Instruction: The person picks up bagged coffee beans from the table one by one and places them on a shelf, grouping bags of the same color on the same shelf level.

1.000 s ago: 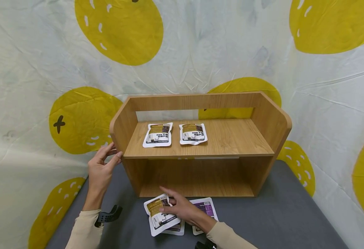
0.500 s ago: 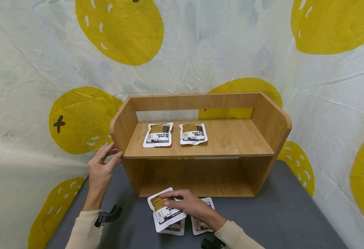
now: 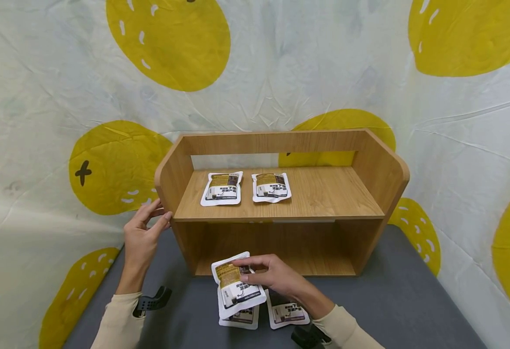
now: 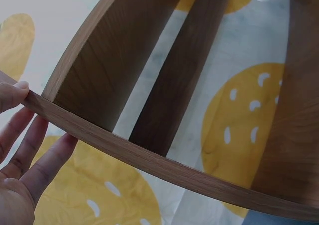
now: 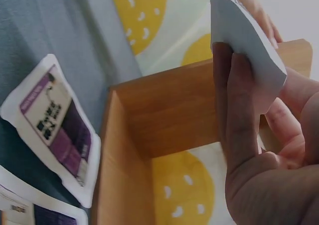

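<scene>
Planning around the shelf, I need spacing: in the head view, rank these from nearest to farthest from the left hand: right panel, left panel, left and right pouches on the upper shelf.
1. Left panel: touched by the left hand.
2. Left pouch: upper shelf, left side.
3. Right pouch: upper shelf, near the middle.
4. Right panel: shelf's far right end.

Left hand [image 3: 141, 236]: I had it gripping, thumb [image 4: 12, 94] opposite spread fingers [image 4: 52, 163].
Left forearm [image 3: 118, 320]: rose steeply toward that hand.
Right hand [image 3: 274, 275]: I held it in a pinch, its back uppermost.
Right forearm [image 3: 346, 330]: slanted up and leftward.
</scene>
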Demonstrator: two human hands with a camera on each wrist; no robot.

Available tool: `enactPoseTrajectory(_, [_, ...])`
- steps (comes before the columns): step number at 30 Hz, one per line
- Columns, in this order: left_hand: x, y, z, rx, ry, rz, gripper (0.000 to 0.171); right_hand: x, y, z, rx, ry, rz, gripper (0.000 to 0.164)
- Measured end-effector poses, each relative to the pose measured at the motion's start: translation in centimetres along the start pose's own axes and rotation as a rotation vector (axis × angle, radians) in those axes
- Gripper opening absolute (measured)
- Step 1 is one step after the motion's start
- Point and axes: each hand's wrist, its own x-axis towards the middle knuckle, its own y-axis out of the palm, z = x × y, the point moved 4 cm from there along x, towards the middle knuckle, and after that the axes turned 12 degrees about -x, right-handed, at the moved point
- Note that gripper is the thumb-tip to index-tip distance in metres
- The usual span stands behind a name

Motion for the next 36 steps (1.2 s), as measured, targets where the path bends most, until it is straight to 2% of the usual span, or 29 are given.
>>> enactPoseTrajectory(4, [0.0,0.0,0.0,0.002,-0.005,0.001,0.048,-0.6,-0.9,1.0,-0.052,0.015,-0.047,0.039])
enactPoseTrajectory(8, [0.0,0.0,0.0,0.007,-0.004,0.000,0.048,-1.2,-1.8,2.1,-0.106,0.016,-0.057,0.039])
enactPoseTrajectory(17, [0.0,0.0,-0.1,0.001,-0.011,-0.004,0.048,-2.4,-3.3,4.0,-0.079,-0.017,-0.052,0.043])
enactPoseTrajectory(26, [0.0,0.0,-0.1,0.011,-0.008,0.000,0.047,-3.6,-5.0,6.2,-0.168,-0.028,-0.140,0.043])
enactPoseTrajectory(36, [0.0,0.0,0.0,0.005,0.003,0.002,0.048,-4.9,-7.3,7.8,-0.151,-0.049,-0.210,0.044])
